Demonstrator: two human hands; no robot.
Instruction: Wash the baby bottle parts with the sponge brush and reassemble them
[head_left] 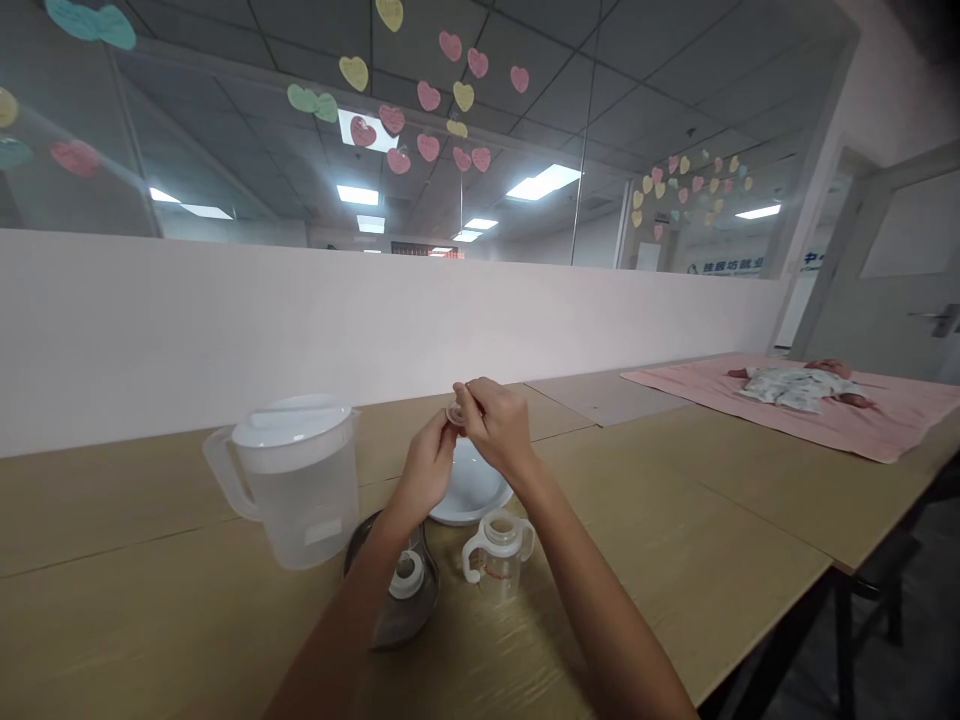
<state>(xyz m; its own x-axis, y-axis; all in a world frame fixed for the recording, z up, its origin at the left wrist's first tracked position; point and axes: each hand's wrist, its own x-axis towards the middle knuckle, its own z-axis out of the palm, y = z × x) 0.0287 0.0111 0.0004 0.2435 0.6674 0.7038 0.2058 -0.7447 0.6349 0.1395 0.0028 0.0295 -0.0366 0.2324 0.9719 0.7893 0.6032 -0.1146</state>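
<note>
Above a white bowl (471, 492), my left hand (431, 465) and my right hand (495, 420) meet with their fingers closed. Between their fingertips is a small translucent round piece (455, 412) that looks like a bottle nipple; the fingers hide most of it. Below my right wrist a clear baby bottle (501, 560) with white handles stands upright, its top uncovered. A white bottle collar ring (406, 575) lies in a dark grey tray (397, 628), which my left forearm partly covers.
A lidded translucent pitcher (304, 490) stands left of the tray. At the table's far right, a baby or lifelike doll (799, 387) lies on a pink cloth (862, 435). A grey mat (600, 397) lies beside the cloth. Behind the table (675, 510) rises a white wall (420, 320) with windows above.
</note>
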